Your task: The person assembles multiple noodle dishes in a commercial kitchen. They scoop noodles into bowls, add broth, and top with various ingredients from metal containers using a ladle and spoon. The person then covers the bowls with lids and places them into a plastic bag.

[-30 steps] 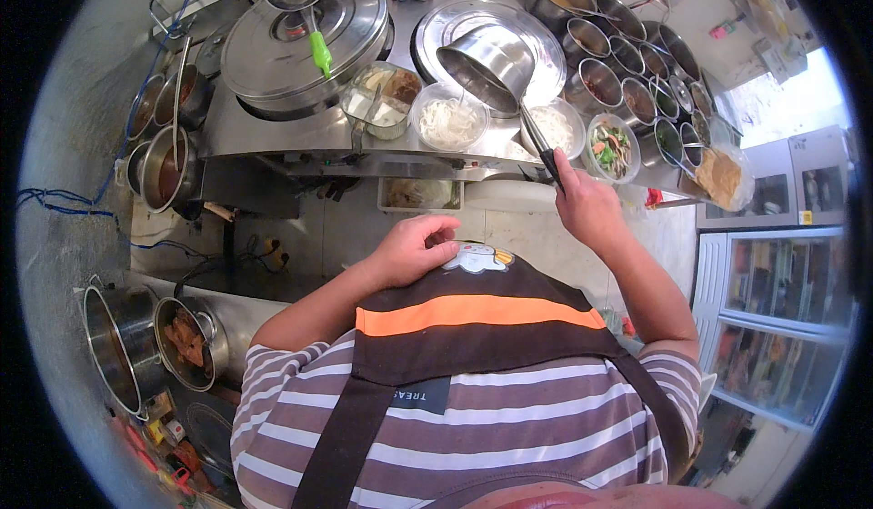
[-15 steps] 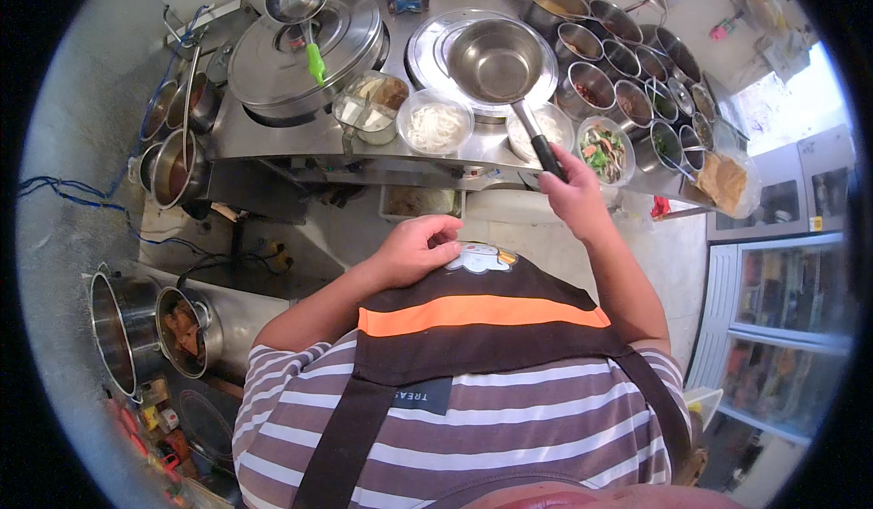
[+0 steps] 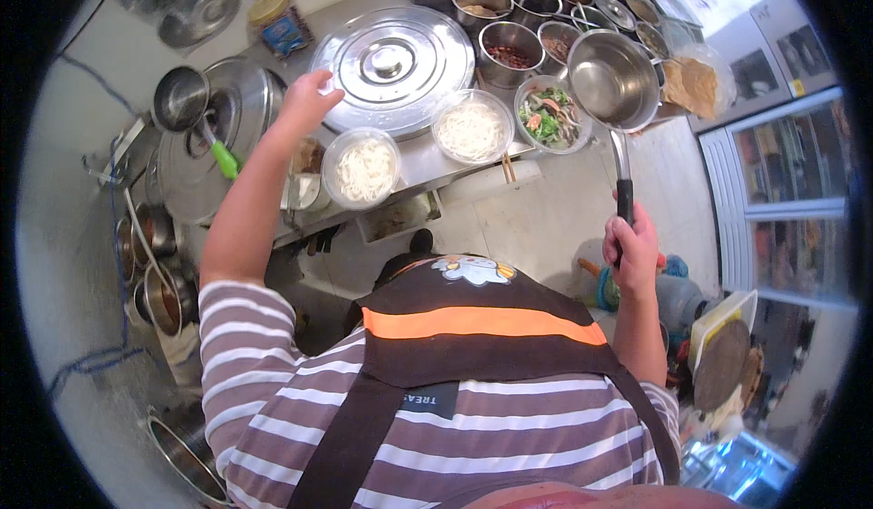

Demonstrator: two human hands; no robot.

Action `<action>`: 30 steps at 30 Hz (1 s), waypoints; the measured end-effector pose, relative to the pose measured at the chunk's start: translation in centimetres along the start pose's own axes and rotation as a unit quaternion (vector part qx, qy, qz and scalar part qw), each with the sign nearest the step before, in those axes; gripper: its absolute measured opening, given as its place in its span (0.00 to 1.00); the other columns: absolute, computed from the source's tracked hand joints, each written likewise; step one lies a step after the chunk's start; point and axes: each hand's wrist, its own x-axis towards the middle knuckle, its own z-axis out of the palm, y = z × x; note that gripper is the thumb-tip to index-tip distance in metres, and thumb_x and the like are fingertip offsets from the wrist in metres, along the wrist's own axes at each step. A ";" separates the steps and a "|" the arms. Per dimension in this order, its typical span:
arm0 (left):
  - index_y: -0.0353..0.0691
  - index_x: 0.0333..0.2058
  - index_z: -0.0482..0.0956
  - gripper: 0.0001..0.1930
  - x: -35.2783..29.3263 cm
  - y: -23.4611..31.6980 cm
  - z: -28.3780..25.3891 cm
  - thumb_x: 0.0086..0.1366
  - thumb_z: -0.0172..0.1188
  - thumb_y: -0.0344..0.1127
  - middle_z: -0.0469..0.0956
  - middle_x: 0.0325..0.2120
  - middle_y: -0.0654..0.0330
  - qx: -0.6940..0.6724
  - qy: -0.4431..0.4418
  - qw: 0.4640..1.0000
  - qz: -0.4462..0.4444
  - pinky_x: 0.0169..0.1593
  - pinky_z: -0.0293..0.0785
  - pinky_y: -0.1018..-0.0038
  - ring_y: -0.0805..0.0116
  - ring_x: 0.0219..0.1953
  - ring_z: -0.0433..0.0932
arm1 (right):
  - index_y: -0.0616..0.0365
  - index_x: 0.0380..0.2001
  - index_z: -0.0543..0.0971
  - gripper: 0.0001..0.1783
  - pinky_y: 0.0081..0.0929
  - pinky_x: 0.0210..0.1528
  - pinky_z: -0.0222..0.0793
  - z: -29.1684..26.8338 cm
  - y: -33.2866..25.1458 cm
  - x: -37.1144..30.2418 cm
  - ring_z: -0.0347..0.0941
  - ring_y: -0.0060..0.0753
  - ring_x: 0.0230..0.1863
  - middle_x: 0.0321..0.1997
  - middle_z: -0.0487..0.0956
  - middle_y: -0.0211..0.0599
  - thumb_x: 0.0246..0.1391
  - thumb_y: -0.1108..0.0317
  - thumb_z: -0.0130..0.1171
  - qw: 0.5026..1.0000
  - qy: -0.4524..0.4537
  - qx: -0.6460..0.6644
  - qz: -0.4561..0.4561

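Aloft, a shiny, round steel saucepan (image 3: 614, 82), right hand (image 3: 632, 245) clasping its black grip (image 3: 625, 200), left hand (image 3: 311, 102) with fingers parted.

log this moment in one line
left hand: near round silver metal lid; right hand: gripping black-handled silver metal saucepan; white strands: in clear round bowls

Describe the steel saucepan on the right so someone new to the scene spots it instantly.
Find the big round silver lid on the counter. Go right, past the clear bowl of green vegetables, to the steel saucepan. Unlike the steel pots grouped nearby, it has a long handle with a black end, held in the right grip.
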 end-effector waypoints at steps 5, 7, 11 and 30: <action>0.38 0.45 0.68 0.28 10.3 -3.7 7.5 0.45 0.60 0.44 0.70 0.39 0.46 0.121 -0.107 0.986 0.051 0.44 0.66 0.67 0.53 0.40 0.71 | 0.64 0.47 0.61 0.21 0.11 0.09 0.48 1.1 0.9 -2.4 0.52 0.14 0.08 0.15 0.62 0.27 0.46 0.73 0.46 0.993 0.107 -0.001 0.043; 0.41 0.47 0.66 0.31 12.3 -2.8 9.6 0.44 0.61 0.46 0.67 0.42 0.45 0.157 -0.164 0.973 0.045 0.47 0.66 0.66 0.52 0.44 0.68 | 0.64 0.47 0.61 0.21 0.10 0.09 0.48 1.8 1.4 -3.3 0.52 0.14 0.08 0.15 0.62 0.27 0.46 0.73 0.46 0.988 0.144 0.003 0.057; 0.42 0.45 0.68 0.32 15.0 -2.4 11.9 0.38 0.63 0.45 0.65 0.42 0.45 0.154 -0.234 0.959 0.032 0.46 0.66 0.67 0.52 0.43 0.68 | 0.63 0.48 0.61 0.22 0.11 0.10 0.50 2.9 2.5 -4.0 0.53 0.15 0.08 0.15 0.62 0.27 0.46 0.75 0.46 0.983 0.175 0.017 0.056; 0.39 0.39 0.70 0.27 15.9 1.4 8.4 0.36 0.63 0.39 0.66 0.39 0.46 0.208 -0.180 0.956 0.099 0.42 0.69 0.66 0.52 0.39 0.71 | 0.63 0.48 0.62 0.23 0.11 0.13 0.53 5.4 3.6 -1.5 0.56 0.13 0.12 0.16 0.63 0.24 0.45 0.75 0.47 0.977 0.184 -0.067 0.079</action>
